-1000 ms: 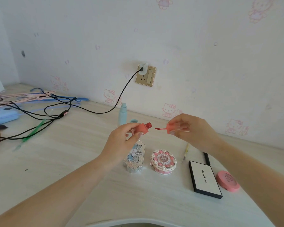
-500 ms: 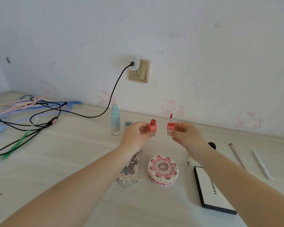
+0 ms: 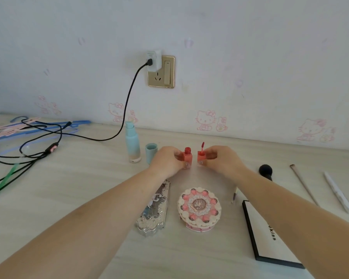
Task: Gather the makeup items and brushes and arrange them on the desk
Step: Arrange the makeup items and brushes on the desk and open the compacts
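Observation:
My left hand [image 3: 166, 161] holds a small coral lip gloss bottle [image 3: 187, 157] upright, its base at the desk. My right hand [image 3: 220, 160] holds the matching cap [image 3: 200, 157] beside it, the applicator wand pointing up. A teal pump bottle [image 3: 132, 144] and its teal cap [image 3: 151, 152] stand left of my hands. Nearer me lie a silver ornate palette [image 3: 155, 208], a round cake-shaped compact [image 3: 199, 209] and a white black-edged palette [image 3: 268, 234]. A black-headed brush [image 3: 266, 171], a thin brush [image 3: 303, 184] and a white pen-like tool [image 3: 337, 191] lie at the right.
Black cables [image 3: 38, 146] and coloured hangers [image 3: 12, 127] sprawl over the desk's left part. A charger sits in the wall socket [image 3: 160, 71] above the desk. A small pencil [image 3: 234, 195] lies partly under my right forearm.
Both hands lowered the bottle and cap from mid-air down to the desk surface, side by side. The camera view shifted right, revealing the brushes.

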`<state>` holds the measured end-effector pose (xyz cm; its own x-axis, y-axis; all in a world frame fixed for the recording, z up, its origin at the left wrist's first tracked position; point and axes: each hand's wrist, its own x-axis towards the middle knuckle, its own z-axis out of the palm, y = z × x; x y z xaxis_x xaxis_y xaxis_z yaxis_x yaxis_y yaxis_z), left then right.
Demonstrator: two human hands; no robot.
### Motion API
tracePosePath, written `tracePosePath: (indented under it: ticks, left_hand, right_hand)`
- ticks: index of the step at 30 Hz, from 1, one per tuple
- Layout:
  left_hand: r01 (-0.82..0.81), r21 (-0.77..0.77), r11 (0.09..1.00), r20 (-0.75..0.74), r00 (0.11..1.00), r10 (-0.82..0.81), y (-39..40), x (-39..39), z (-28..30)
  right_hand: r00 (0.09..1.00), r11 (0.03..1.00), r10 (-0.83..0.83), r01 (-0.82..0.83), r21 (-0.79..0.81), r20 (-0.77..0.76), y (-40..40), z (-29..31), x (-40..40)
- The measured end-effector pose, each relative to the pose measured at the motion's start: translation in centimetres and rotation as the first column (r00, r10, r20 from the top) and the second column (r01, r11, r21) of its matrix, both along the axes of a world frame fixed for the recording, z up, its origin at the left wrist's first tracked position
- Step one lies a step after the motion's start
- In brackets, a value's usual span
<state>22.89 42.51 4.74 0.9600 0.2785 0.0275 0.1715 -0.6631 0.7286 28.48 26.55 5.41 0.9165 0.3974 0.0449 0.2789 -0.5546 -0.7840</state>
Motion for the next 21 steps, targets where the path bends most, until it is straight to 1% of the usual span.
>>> tracePosePath:
  ticks: [5, 9, 13, 17, 19, 21]
  left_hand:
    - [0.0, 0.024, 1.0, 0.001, 1.0, -0.001, 0.1, 0.6, -0.2]
    - [0.007, 0.116, 0.993, -0.003, 1.0, -0.007, 0.0, 0.6, -0.4]
    - [-0.004, 0.078, 0.997, -0.001, 1.0, 0.004, -0.1, 0.6, -0.5]
    - [-0.009, 0.103, 0.995, -0.038, 0.999, 0.013, -0.1, -0.1, -0.2]
    - [0.002, 0.112, 0.994, -0.049, 0.999, 0.003, 0.0, -1.0, 0.1]
    - [-0.02, 0.143, 0.99, -0.002, 1.0, 0.021, 0.0, -2.4, 0.4]
  right_hand:
    - [0.999, 0.998, 0.006, -0.004, -0.07, 0.034, 0.3, -0.5, 0.2]
    - [0.995, 0.989, 0.02, -0.005, -0.145, 0.098, 0.5, -0.9, 0.1]
    - [0.999, 0.992, 0.022, -0.016, -0.126, 0.048, 0.5, -0.9, 0.1]
    - [1.0, 0.991, 0.025, -0.027, -0.133, -0.012, -0.8, 0.2, -0.2]
    - [1.0, 0.991, 0.008, -0.009, -0.13, -0.001, -2.4, 1.2, -0.5]
    - [0.999, 0.992, -0.023, 0.026, -0.124, 0.029, -4.4, 2.1, -0.7]
